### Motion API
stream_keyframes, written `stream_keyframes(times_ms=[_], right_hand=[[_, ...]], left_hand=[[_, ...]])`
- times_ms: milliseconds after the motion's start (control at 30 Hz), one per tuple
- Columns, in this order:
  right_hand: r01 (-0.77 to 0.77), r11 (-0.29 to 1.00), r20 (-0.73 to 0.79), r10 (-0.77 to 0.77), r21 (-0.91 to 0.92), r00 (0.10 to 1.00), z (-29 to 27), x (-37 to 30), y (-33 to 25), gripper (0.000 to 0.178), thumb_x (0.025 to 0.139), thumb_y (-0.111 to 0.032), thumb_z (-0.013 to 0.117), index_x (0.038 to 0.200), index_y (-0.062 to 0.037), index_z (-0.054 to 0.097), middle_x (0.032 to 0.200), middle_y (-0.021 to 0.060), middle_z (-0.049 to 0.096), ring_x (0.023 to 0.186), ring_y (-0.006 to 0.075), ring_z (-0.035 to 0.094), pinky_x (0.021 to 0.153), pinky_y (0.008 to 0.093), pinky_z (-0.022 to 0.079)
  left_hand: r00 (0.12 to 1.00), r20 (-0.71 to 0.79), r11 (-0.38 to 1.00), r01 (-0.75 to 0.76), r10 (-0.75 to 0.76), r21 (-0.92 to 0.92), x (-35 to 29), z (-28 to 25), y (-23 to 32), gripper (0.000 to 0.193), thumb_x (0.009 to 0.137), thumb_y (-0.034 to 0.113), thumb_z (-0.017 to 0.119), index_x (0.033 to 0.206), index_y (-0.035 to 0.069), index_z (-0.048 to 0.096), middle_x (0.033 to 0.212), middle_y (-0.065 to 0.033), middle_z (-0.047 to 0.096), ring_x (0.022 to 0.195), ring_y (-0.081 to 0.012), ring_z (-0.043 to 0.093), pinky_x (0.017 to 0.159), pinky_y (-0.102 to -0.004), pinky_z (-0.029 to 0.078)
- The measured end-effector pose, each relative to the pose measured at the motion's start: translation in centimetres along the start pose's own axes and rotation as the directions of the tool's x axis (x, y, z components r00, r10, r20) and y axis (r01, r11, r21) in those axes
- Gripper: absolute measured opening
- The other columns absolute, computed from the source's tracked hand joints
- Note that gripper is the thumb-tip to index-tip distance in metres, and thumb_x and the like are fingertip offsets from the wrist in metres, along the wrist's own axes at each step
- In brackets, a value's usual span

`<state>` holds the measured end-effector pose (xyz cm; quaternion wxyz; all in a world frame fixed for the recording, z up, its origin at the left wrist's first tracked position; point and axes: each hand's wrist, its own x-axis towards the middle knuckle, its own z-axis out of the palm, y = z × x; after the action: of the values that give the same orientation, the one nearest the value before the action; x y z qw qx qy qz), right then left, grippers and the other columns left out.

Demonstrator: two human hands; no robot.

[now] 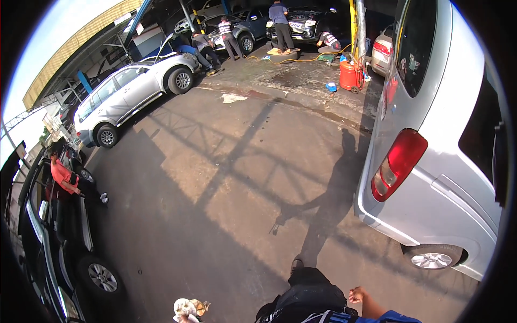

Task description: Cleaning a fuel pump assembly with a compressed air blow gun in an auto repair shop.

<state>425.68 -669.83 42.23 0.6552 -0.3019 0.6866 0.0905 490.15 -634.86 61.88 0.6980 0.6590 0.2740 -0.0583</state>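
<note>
My right hand [356, 295] hangs beside my dark trousers [307, 293], with its fingers curled in and nothing visible in them. At the bottom edge, cut off by the frame, my left hand [186, 318] is partly in view. Against it are a pale round thing [184, 307] and a tan piece [201, 307], too small and cropped to name. On the ground my shadow [328, 199] shows an arm stretched out with a forked shape at its end. One dark shoe [297, 264] is visible ahead of my body.
A silver van [431, 177] stands close on my right. To the left, a person in a red shirt [65, 176] is beside a black vehicle [64, 242]. Ahead are a silver SUV [129, 89], a red wheeled tank [351, 76], a yellow hose [301, 61] and several people at cars.
</note>
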Motion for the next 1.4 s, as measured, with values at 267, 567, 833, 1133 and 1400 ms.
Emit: stream_keyframes(times_ms=[267,567,833,1133,1400], right_hand=[[0.603,0.797,-0.135,-0.602,-0.040,0.787,-5.3,3.3,-55.2,0.030,0.105,-0.032,0.057,0.112,-0.0040,0.063,0.088,0.0085,0.069,0.071,0.0164,0.066,0.060,0.0320,0.054],[0.427,0.897,-0.157,-0.408,0.112,0.899,-12.4,18.8,-83.1,0.035,0.105,-0.043,0.054,0.115,-0.0097,0.061,0.087,0.0082,0.068,0.068,0.0186,0.065,0.059,0.0361,0.055],[-0.036,0.908,-0.031,0.054,0.418,0.998,-15.6,23.0,-92.3,0.031,0.104,-0.038,0.055,0.114,-0.0092,0.059,0.085,0.0077,0.065,0.064,0.0191,0.060,0.061,0.0362,0.055],[0.085,0.990,-0.125,-0.071,0.111,0.990,-24.2,39.8,-132.5,0.027,0.105,-0.034,0.054,0.085,-0.0186,0.063,0.063,-0.0048,0.046,0.051,0.0092,0.044,0.046,0.0282,0.030],[0.489,0.869,-0.311,-0.446,0.075,0.839,-46.7,47.8,-187.4,0.038,0.103,-0.041,0.056,0.117,-0.0063,0.063,0.093,0.0089,0.072,0.075,0.0183,0.067,0.067,0.0351,0.055]], left_hand=[[0.910,0.396,0.791,0.333,-0.126,-0.513,6.4,34.4,-0.4,0.053,0.096,0.023,0.051,0.145,0.005,0.045,0.138,-0.0183,0.060,0.118,-0.0369,0.064,0.095,-0.0546,0.058],[0.815,0.520,0.662,0.539,-0.255,-0.521,10.4,82.9,1.7,0.035,0.095,0.025,0.063,0.126,0.009,0.059,0.117,-0.0102,0.070,0.096,-0.0300,0.071,0.078,-0.0461,0.061],[0.732,0.608,0.746,0.581,-0.306,-0.325,9.2,124.6,6.0,0.036,0.091,0.024,0.066,0.124,0.010,0.061,0.117,-0.0078,0.071,0.099,-0.0270,0.069,0.079,-0.0451,0.059],[0.701,0.696,0.809,0.494,-0.154,-0.319,6.2,167.4,3.7,0.038,0.093,0.025,0.065,0.127,0.009,0.059,0.115,-0.0093,0.071,0.097,-0.0288,0.071,0.077,-0.0453,0.060],[0.789,0.598,0.918,0.331,-0.142,-0.218,1.2,198.8,3.3,0.046,0.095,0.027,0.066,0.137,0.012,0.053,0.123,-0.0075,0.069,0.101,-0.0238,0.070,0.076,-0.0408,0.059]])
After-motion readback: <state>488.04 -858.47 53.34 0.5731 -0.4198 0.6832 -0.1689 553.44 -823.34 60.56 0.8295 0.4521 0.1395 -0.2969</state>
